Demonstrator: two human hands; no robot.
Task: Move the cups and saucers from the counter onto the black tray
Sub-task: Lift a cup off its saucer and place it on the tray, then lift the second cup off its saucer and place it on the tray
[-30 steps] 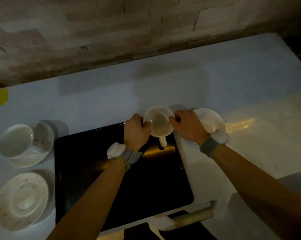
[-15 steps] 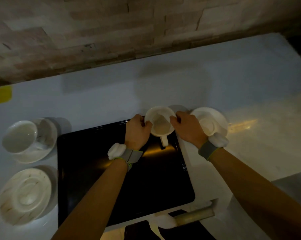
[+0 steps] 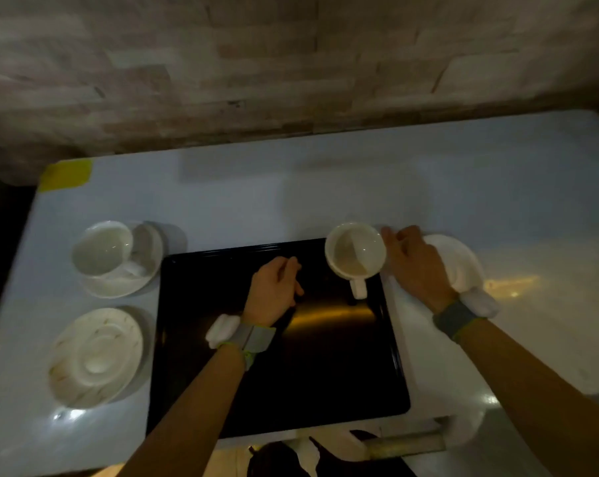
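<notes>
Dim light, white counter (image 3: 325,187) against a pale stone-tile wall (image 3: 256,63). No brand, label or legible writing anywhere in view; the only marking is a blank yellow tape patch (image 3: 65,174) at the counter's far left corner.

Far left: cup on its saucer (image 3: 119,261), the cup tilted rather than upright, resting against the dish. Just nearer the camera, an empty saucer (image 3: 94,356) with faint brown veining, on the counter, beside the tray's left edge and apart from it.

Centre: black tray (image 3: 222,373), glossy, with a warm reflection near its far right. Left hand (image 3: 274,290) hovers over the tray's far half, fingers loosely curled together, holding nothing.

Right of centre: white cup (image 3: 355,251) upright at the tray's far right corner, handle pointing toward the camera; whether its base rests fully on the tray cannot be told. Right hand (image 3: 416,266) just beside the cup, fingertips at or near its rim; contact unclear. The hand lies over a second saucer (image 3: 463,259) on the counter right of the tray. Both wrists wear grey bands.
</notes>
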